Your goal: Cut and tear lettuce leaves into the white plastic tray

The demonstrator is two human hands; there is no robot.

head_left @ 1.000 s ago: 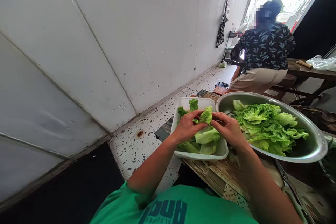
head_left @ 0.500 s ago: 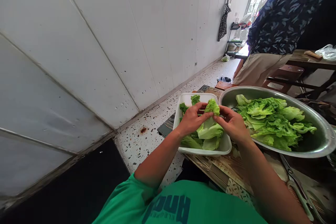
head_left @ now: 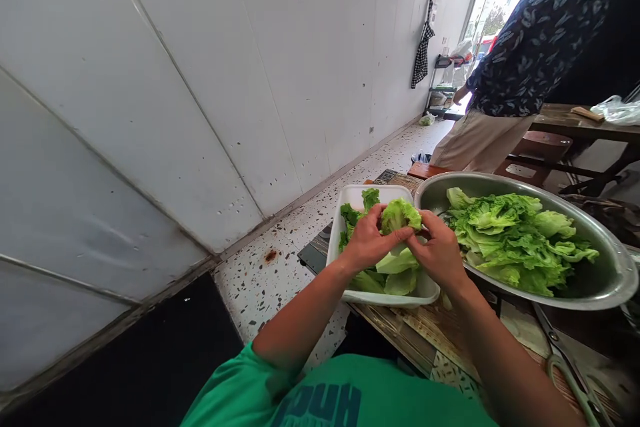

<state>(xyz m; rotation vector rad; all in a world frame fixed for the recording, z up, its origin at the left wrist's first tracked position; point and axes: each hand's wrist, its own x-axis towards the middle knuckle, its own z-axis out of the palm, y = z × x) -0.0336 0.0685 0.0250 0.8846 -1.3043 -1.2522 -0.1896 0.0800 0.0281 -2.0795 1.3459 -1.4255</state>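
Observation:
Between my two hands is a curly green lettuce leaf [head_left: 400, 215], held up over a white plastic tub [head_left: 334, 240]. My left hand [head_left: 369, 240] grips its left side, with the thumb laid across the front. My right hand [head_left: 439, 247] pinches its right edge; some of those fingertips are hidden behind the leaf. More lettuce leaves [head_left: 400, 273] lie in the tub below my hands. Right of the tub, a large oval metal basin [head_left: 617, 273] holds a heap of lettuce [head_left: 510, 233].
Scissors [head_left: 560, 347] lie on the wooden table [head_left: 400, 327] by my right forearm. A person in a dark patterned shirt [head_left: 535, 53] stands beyond the basin, near another table [head_left: 565, 117]. A white panel wall [head_left: 300, 67] runs along the left, where a checked apron [head_left: 423, 57] hangs.
The lettuce leaf has turned and now shows a wider, frilly face between my hands. The other person has shifted slightly left, one hand now visible. The view has tilted up a little.

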